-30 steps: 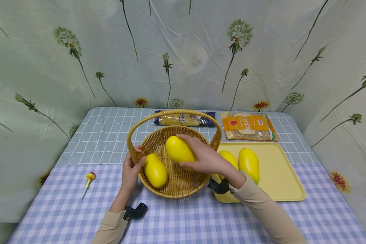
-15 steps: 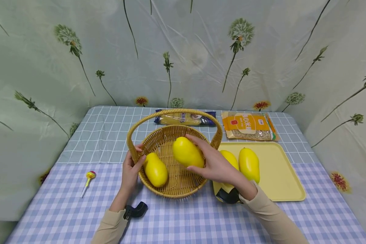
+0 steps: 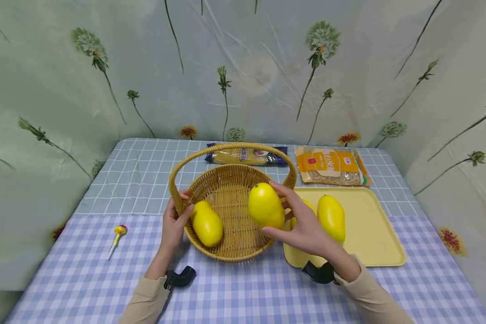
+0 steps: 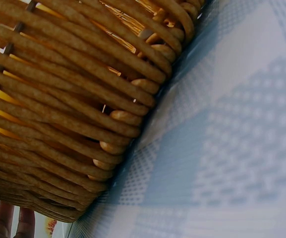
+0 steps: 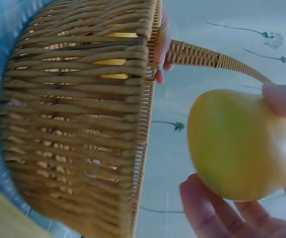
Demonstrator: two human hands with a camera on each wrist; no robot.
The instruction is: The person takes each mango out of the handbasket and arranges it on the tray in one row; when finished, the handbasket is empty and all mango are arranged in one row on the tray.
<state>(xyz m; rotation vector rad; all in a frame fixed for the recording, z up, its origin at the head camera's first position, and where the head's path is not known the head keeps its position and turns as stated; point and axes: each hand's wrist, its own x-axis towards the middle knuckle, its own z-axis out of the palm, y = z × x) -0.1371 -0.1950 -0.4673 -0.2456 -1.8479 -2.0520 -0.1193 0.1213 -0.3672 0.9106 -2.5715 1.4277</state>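
Note:
My right hand [image 3: 303, 225] grips a yellow mango [image 3: 266, 206] between thumb and fingers, over the right rim of a wicker basket [image 3: 236, 258]. In the right wrist view this mango [image 5: 237, 148] shows above the rim, apart from the weave. A second mango [image 3: 207, 224] lies inside the basket at the left. My left hand [image 3: 173, 227] holds the basket's left rim by the foot of the arched handle, thumb on the near side. In the left wrist view only fingertips [image 4: 25, 223] show below the weave.
A yellow tray [image 3: 372, 238] at the right bears a mango [image 3: 331, 218] and another mango [image 3: 309, 206] partly behind my right hand. A noodle pack [image 3: 243, 156] and an orange bag [image 3: 333, 166] lie at the back. A lollipop [image 3: 117, 238] lies at the left.
My right hand has carried the mango rightward from the basket's middle to its right rim, and the mango has turned more upright. My left hand and the basket have stayed in place.

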